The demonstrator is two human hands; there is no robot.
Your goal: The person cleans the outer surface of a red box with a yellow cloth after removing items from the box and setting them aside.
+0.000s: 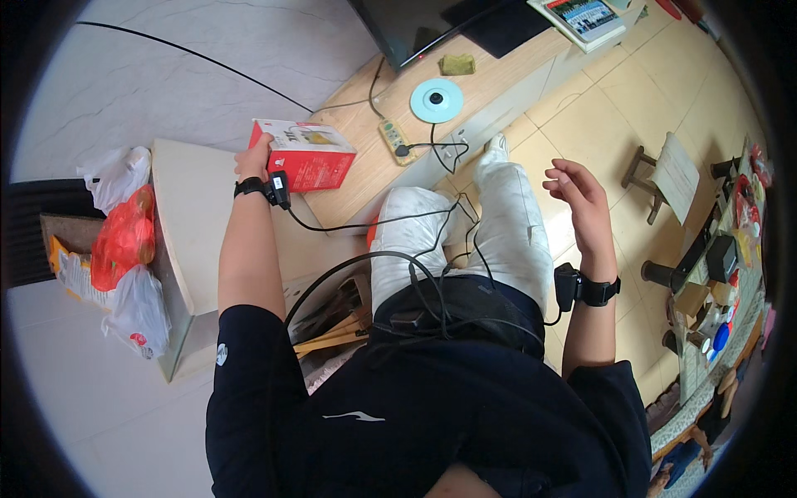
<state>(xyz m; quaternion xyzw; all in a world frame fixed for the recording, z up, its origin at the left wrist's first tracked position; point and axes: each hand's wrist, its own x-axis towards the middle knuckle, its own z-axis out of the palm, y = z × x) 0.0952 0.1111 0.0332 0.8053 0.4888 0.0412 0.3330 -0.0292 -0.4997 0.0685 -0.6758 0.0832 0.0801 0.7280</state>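
My left hand (253, 159) grips the left end of a red-and-white cardboard box (314, 169). The box sits at the left end of the wood-topped cabinet (358, 93), and its printed side bears a product picture. Some of my left fingers are hidden from view. Over the tiled floor to the right, my right hand (584, 202) is raised with nothing in it, fingers loosely bent. A light-blue round kettle power base (427, 107) with a black centre connector rests on the cabinet. Its black cord hangs over the front edge to a plug in a power strip (395, 140).
A television (411, 31) and a yellow-green sponge (457, 65) stand behind the base. Plastic bags (124, 233) hang beside a pale side cabinet (187, 218) at left. Wrist-device cables (373, 219) cross my lap. At right are a small stool (669, 177) and a cluttered table (697, 311).
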